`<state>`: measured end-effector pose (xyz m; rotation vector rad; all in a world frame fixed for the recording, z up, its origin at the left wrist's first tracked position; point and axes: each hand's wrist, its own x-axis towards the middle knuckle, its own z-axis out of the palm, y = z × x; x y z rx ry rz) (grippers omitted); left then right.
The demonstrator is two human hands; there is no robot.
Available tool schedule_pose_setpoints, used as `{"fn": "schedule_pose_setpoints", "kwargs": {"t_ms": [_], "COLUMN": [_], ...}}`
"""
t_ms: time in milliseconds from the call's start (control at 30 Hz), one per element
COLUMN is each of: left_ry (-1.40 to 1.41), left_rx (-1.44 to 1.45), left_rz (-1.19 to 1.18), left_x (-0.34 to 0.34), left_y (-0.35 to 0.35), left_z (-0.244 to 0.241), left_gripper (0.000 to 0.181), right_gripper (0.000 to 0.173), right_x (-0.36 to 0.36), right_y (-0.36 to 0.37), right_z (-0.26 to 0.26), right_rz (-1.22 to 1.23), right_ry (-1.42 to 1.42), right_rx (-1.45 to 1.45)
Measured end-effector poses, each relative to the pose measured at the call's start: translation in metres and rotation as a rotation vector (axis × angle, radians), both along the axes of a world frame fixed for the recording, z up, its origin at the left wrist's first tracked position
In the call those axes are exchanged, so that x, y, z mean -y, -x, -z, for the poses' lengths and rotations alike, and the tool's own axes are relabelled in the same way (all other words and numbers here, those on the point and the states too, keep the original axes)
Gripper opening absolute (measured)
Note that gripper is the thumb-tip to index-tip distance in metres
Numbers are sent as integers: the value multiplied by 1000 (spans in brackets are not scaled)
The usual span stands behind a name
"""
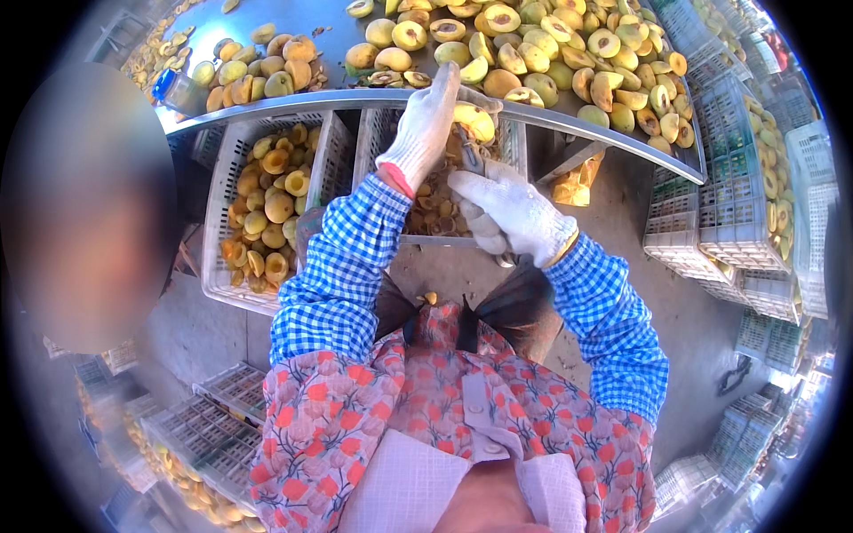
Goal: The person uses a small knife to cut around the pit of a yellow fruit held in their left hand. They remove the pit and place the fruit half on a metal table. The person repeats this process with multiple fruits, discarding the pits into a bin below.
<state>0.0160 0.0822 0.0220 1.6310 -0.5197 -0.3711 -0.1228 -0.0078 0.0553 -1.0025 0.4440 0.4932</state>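
My left hand [430, 116], in a white knit glove, holds a yellow halved stone fruit [474, 122] just in front of the metal table's edge. In my right hand [510, 206], also gloved, is a small metal hand tool [470, 152], its tip close beneath the fruit; its exact kind is partly hidden by the fingers. Below both hands stands a white plastic crate [433, 240] with fruit scraps or pits in it. Many halved and whole yellow-green fruits [540, 43] are heaped on the metal table [266, 106] beyond.
At the left, a white crate [214, 233] holds halved fruits. A blue-capped clear container [181, 92] lies on the table beside a smaller fruit pile [266, 66]. Stacked crates [726, 200] with fruit stand at the right, and more crates [200, 426] at the lower left. Another person is close at the left.
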Motion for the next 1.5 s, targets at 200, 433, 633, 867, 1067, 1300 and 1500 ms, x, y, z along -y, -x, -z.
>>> {"fn": "schedule_pose_setpoints", "kwargs": {"t_ms": [200,433,633,867,1067,1300,1500], "left_ry": [175,-29,458,-289,-15,-382,445], "left_rx": [-304,2,-341,508,95,497,-621], "left_rz": [-242,-93,248,81,169,127,97], "left_x": [8,9,1,-7,-5,1,20], "left_y": [-4,-14,1,11,-11,-4,-9], "left_z": [25,43,3,-5,22,16,33], "left_gripper": [56,57,65,67,69,43,43], "right_gripper": [19,12,17,15,15,17,17], "right_x": [-14,-16,-2,-7,-18,-15,-11], "right_y": [3,-3,1,13,8,8,9], "right_z": [-2,20,9,22,7,28,14], "right_rz": [112,-35,66,53,24,60,109], "right_ry": [-77,590,-55,167,403,524,-21], "right_rx": [34,95,140,214,161,188,122]}}
